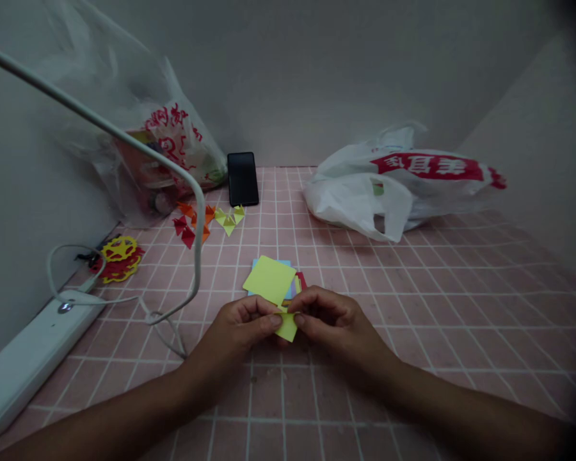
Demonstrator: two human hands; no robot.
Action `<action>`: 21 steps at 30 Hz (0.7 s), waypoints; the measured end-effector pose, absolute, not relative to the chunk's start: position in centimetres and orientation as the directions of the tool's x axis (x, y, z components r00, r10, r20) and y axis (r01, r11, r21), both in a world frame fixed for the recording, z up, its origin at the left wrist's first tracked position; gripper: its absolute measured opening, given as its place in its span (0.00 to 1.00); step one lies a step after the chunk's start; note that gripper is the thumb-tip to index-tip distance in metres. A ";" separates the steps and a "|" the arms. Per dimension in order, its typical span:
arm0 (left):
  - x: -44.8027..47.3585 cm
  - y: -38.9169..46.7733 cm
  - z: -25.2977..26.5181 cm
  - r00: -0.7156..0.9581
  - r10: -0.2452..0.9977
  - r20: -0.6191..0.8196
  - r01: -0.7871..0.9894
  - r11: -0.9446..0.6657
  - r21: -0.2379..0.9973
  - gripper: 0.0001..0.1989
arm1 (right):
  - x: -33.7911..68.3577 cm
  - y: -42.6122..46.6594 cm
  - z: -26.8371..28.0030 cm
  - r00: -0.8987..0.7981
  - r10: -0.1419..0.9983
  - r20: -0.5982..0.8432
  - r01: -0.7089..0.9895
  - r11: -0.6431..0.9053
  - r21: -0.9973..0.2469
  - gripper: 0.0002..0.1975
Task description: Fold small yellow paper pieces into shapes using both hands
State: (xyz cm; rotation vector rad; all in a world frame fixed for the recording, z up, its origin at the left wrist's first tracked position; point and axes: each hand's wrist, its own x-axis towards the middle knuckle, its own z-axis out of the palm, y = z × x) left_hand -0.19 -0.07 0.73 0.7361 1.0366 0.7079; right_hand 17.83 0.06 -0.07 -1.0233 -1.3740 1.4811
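A small folded piece of yellow paper is pinched between my two hands, low over the middle of the table. My left hand grips its left side with thumb and forefinger, and my right hand does the same on the right. Just beyond my fingertips lies a stack of coloured paper squares, topped by a yellow-green sheet. Edges of blue, purple and red sheets stick out from under it. Parts of the folded paper are hidden behind my fingers.
Folded paper shapes in yellow, orange and red lie beyond the stack, near a black phone. Plastic bags stand at the back left and back right. A white cable loops above a power strip.
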 end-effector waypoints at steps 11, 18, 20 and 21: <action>-0.3 0.0 0.6 0.354 0.799 -0.486 -0.184 0.569 0.801 0.10 | 18.3 0.1 -0.4 -0.345 0.913 0.216 0.043 0.245 -0.969 0.15; -0.1 -0.3 0.8 0.380 0.799 -0.467 -0.252 0.575 0.779 0.07 | 18.5 0.2 -0.1 -0.381 0.840 0.388 0.109 0.457 -0.883 0.19; 0.0 -0.3 1.1 0.379 0.804 -0.458 -0.274 0.570 0.775 0.07 | 18.5 0.1 -0.1 -0.381 0.821 0.425 0.127 0.502 -0.855 0.20; 0.1 -0.2 1.2 0.379 0.809 -0.450 -0.285 0.565 0.774 0.07 | 18.4 0.1 -0.2 -0.377 0.817 0.437 0.131 0.514 -0.848 0.20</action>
